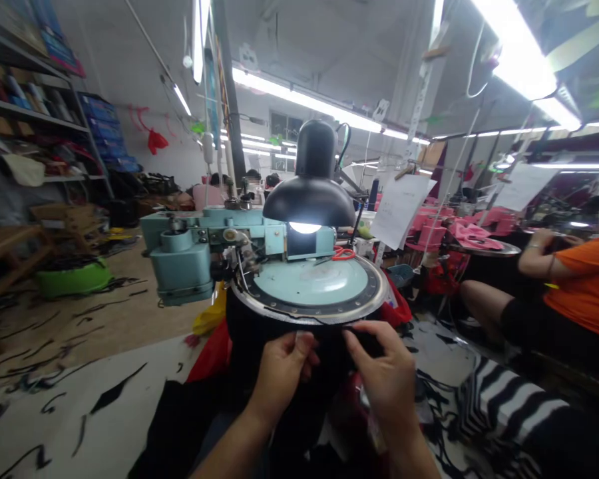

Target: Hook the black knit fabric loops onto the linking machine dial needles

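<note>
A round linking machine (309, 283) stands in front of me, with a pale green plate and a toothed metal rim. Black knit fabric (249, 349) hangs from that rim and spreads down over my lap. Just below the front rim, my left hand (282, 372) pinches the fabric between thumb and fingers. A short way to its right, my right hand (387, 369) also pinches the fabric, close under the rim. The dark cloth hides exactly which edge each hand grips. Red-handled scissors (344, 253) lie at the back of the plate.
A black lamp (309, 196) shines over the plate. The machine's green motor housing (182, 266) juts out left. At right sits a person in an orange shirt (586, 286), near striped cloth (514, 399). A green basin (72, 276) and black scraps lie on the floor.
</note>
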Demonstrator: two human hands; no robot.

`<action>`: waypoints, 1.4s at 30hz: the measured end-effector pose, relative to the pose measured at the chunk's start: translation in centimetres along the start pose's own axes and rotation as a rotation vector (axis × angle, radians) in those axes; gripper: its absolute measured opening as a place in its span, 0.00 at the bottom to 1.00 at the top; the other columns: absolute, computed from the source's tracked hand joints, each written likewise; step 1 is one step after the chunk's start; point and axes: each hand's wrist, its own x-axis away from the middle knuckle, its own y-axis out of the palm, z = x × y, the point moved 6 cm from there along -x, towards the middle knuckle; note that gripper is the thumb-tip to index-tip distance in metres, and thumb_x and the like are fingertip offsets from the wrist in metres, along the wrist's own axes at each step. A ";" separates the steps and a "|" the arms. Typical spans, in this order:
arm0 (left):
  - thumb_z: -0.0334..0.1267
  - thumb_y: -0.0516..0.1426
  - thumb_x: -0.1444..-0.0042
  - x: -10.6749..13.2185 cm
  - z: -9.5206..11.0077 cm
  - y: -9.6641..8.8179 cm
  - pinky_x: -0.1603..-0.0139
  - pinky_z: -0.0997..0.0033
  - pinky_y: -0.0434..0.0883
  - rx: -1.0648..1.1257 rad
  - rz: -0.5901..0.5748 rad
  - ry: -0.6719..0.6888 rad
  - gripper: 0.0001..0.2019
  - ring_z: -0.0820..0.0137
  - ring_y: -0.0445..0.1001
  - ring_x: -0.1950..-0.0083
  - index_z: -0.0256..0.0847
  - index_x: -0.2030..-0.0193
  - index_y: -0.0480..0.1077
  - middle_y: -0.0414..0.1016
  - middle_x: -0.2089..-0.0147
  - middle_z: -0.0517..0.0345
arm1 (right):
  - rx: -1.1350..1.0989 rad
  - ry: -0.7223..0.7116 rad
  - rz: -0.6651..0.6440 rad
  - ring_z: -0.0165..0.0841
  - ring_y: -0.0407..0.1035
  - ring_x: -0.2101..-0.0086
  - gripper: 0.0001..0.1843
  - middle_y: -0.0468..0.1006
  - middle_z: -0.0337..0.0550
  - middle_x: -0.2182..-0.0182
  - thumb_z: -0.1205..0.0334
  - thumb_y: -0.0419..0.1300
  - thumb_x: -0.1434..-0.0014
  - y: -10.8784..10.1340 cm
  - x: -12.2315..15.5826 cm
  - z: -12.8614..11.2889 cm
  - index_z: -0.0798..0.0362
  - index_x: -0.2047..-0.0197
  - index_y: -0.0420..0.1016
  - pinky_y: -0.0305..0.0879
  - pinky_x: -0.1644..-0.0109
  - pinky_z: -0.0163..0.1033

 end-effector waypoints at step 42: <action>0.49 0.70 0.54 -9.1 11.4 5.8 0.55 0.76 0.65 -0.995 -1.090 0.444 0.16 0.68 0.70 0.58 0.40 0.70 0.74 0.69 0.61 0.60 | -0.313 -0.187 -0.611 0.36 0.77 0.65 0.14 0.83 0.44 0.67 0.61 0.55 0.35 -4.0 -2.6 2.5 0.49 0.60 0.84 0.71 0.60 0.38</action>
